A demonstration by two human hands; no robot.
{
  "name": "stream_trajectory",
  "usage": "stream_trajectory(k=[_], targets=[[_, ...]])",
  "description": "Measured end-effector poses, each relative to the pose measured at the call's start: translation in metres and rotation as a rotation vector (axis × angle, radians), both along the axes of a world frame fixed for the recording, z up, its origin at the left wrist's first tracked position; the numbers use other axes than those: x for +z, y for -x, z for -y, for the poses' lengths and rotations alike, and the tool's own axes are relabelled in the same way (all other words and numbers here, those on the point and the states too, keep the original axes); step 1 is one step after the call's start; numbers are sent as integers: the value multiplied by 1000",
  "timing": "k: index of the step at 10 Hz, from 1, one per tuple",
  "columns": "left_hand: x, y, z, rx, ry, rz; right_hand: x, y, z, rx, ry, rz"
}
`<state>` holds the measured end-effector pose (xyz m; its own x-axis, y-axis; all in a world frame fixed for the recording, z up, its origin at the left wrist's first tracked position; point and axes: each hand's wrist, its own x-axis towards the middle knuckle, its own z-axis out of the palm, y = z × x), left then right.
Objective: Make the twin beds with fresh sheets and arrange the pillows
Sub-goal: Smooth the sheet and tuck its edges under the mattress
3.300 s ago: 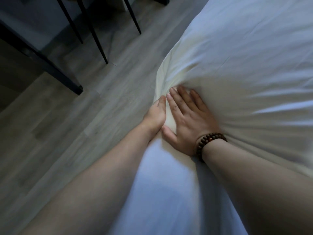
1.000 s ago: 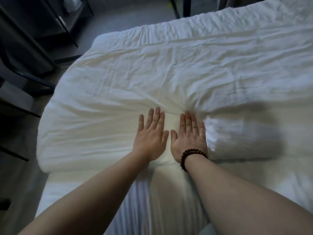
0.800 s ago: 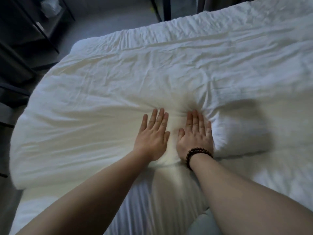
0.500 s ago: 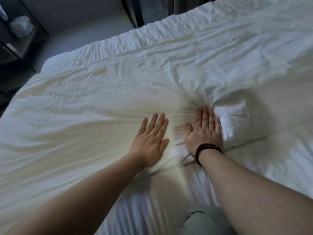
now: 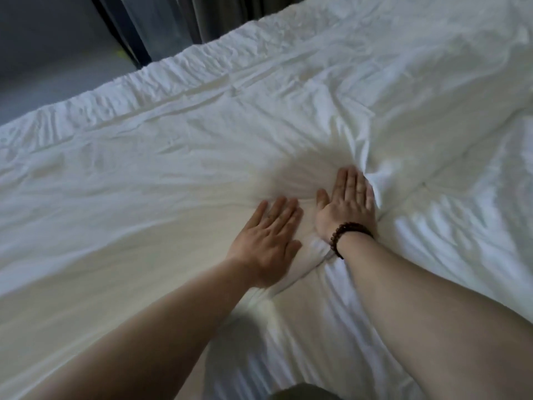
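The bed [image 5: 86, 105] fills nearly my whole view, with a strip of dark floor [image 5: 43, 53] and curtain [image 5: 178, 21] beyond its far edge, and no pillow shows anywhere. The white sheet [image 5: 173, 157] lies spread across it, wrinkled all over and crimped along the far edge. My worry is that the cloth looks loose enough to slide. If I push too hard with flat palms, I think the whole sheet drags sideways instead of smoothing, and the far edge could creep off line. The nearer risk is the raised fold [image 5: 372, 171] bunched right against my right fingertips. Pressing toward it would likely pack the cloth into a sharper ridge rather than flatten it. I would rather sweep outward over it lightly. A second crease sits by my wrists, and leaning on it may set it in. Both hands are spread flat, fingers straight and close together, holding nothing. The left hand [image 5: 268, 243] rests palm down on the sheet, just beside the right hand [image 5: 346, 206]. The right hand also presses palm down, its outer edge touching the fold. A dark bead bracelet [image 5: 346, 232] circles the right wrist and could snag loose cloth if I drag that wrist back.
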<state>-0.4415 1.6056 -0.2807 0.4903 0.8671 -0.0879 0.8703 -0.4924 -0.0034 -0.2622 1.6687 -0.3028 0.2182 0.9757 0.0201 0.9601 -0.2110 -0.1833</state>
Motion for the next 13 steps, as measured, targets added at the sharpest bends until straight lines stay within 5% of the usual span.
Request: stream_trajectory(k=[13], targets=[[-19, -250, -193, -290, -7, 95, -13, -270, -210, -229, 21, -43]])
